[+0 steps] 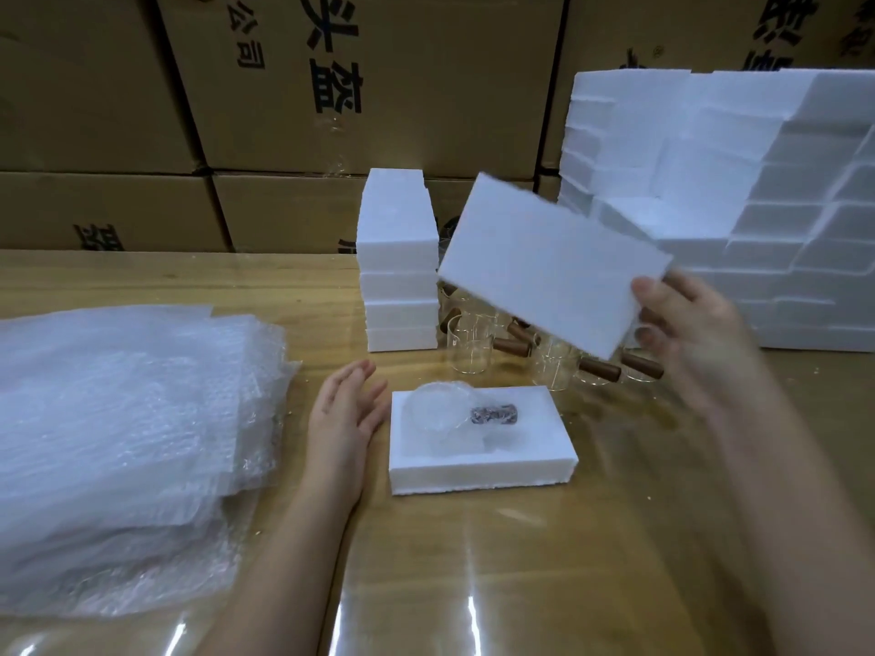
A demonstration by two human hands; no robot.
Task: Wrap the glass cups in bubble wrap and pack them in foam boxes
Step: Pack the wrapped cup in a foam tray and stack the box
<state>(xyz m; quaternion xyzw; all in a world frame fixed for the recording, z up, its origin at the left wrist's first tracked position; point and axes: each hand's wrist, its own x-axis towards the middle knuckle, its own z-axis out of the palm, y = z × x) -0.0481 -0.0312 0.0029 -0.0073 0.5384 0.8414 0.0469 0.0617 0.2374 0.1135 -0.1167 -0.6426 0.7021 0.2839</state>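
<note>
Care at the near edge first: keep left hand (343, 419), flat and open just beside foam box base (478, 473), ready to brace it. Check bubble-wrapped cup (454, 414), lying in the base's recess, for a full seat. Then level foam lid (554, 262), gripped tilted at one corner by right hand (686, 324), and lower squarely, clear of bare glass cups (466, 343) behind.

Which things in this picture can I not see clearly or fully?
Head view, cups: count unknown, the lid hides some.
Head view, right hand: motion blur, fingers unclear.
Head view, bubble wrap: cut by the left edge.
Head view, wrapped cup: wrap veils its details.
</note>
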